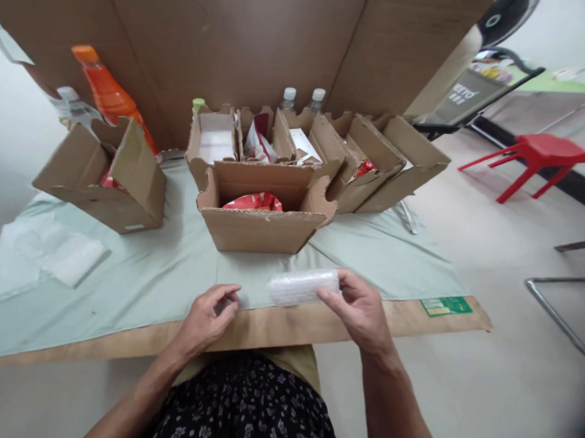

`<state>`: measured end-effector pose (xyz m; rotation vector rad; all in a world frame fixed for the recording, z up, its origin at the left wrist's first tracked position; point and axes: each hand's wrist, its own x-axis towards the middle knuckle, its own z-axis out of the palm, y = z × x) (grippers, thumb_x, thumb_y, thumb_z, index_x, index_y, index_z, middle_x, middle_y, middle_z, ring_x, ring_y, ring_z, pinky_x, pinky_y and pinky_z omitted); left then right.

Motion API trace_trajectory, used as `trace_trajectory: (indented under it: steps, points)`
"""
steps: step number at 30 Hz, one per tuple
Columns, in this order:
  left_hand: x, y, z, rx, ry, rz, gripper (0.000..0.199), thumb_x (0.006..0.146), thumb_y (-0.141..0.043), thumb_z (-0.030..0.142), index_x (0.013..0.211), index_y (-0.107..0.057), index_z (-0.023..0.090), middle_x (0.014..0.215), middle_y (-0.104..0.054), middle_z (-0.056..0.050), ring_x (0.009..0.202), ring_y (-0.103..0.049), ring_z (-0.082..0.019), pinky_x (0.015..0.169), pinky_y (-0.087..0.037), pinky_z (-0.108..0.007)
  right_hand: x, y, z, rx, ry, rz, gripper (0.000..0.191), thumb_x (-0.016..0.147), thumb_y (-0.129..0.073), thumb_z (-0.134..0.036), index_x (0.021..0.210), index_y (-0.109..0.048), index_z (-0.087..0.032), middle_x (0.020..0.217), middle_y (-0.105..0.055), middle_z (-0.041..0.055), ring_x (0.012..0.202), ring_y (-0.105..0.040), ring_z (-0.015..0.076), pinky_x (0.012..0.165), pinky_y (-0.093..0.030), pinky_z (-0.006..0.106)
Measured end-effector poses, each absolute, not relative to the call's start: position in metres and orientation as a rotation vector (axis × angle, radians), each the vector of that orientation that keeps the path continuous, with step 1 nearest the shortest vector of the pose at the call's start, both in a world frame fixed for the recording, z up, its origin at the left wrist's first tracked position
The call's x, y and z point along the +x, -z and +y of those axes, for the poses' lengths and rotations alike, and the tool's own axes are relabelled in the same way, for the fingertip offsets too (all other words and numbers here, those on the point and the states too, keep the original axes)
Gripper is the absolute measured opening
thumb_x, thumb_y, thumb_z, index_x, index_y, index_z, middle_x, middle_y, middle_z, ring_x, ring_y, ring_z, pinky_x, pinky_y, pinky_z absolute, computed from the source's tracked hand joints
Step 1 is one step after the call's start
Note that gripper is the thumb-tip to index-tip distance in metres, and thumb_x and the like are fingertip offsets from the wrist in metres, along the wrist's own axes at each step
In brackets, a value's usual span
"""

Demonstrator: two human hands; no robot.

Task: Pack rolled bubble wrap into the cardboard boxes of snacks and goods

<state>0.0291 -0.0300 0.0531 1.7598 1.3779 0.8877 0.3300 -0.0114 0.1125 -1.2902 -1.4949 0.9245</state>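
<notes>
A roll of clear bubble wrap (302,287) lies level above the table's front edge, its right end gripped between the thumb and fingers of my right hand (361,309). My left hand (213,313) is to the left of the roll, apart from it, with its fingers curled and a gap between thumb and forefinger; nothing shows in it. Just beyond the roll stands an open cardboard box (259,233) with a red packet (256,201) inside.
Several open cardboard boxes (363,193) stand in a row behind. Another box (140,200) is at left, near an orange bottle (106,92) and crumpled white plastic (47,250). A red stool (549,152) is at right.
</notes>
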Motion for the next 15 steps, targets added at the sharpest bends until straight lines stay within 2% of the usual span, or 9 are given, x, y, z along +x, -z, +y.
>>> trace_trajectory:
  steps: [3,6,10,12,15]
  points:
    - [0.029,-0.036,-0.018,1.96,-1.04,1.503,0.026,0.094,-0.058,0.026,0.112,-0.074,0.019,0.107,-0.076,-0.011,0.103,-0.07,-0.025,0.093,-0.059,-0.042,0.35,-0.122,-0.009,-1.276,-0.902,-1.435,0.024,0.086,-0.079,-0.045,0.09,-0.072,-0.022,0.076,-0.07,0.0005,0.068,-0.063,0.0156,0.062,-0.052,0.026]
    - [0.034,-0.02,-0.011,2.141,-1.055,1.607,0.026,0.094,-0.057,0.024,0.113,-0.074,0.018,0.119,-0.073,-0.015,0.114,-0.066,-0.03,0.098,-0.056,-0.05,0.354,-0.127,-0.007,-1.252,-0.889,-1.41,0.025,0.085,-0.081,-0.046,0.089,-0.072,-0.022,0.073,-0.069,0.0001,0.064,-0.063,0.0148,0.059,-0.051,0.025]
    - [0.041,-0.009,-0.009,2.288,-0.935,1.652,0.026,0.092,-0.056,0.017,0.111,-0.075,0.021,0.127,-0.071,-0.014,0.122,-0.063,-0.032,0.101,-0.053,-0.051,0.356,-0.126,0.0,-1.228,-0.884,-1.335,0.026,0.083,-0.083,-0.046,0.089,-0.073,-0.022,0.07,-0.069,-0.0001,0.059,-0.061,0.0143,0.053,-0.05,0.025]
    - [0.042,-0.008,-0.01,2.317,-0.9,1.642,0.027,0.092,-0.057,0.016,0.113,-0.074,0.022,0.128,-0.07,-0.014,0.124,-0.062,-0.031,0.102,-0.052,-0.051,0.359,-0.127,0.007,-1.196,-0.839,-1.245,0.026,0.08,-0.085,-0.044,0.088,-0.074,-0.023,0.073,-0.07,0.0004,0.062,-0.063,0.0152,0.056,-0.052,0.026]
    - [0.041,-0.008,-0.011,2.345,-0.894,1.625,0.028,0.093,-0.057,0.016,0.114,-0.073,0.022,0.129,-0.07,-0.014,0.126,-0.061,-0.032,0.103,-0.052,-0.052,0.369,-0.139,0.023,-1.093,-0.673,-1.033,0.026,0.074,-0.089,-0.042,0.088,-0.074,-0.025,0.083,-0.073,0.0002,0.074,-0.067,0.0174,0.07,-0.059,0.033]
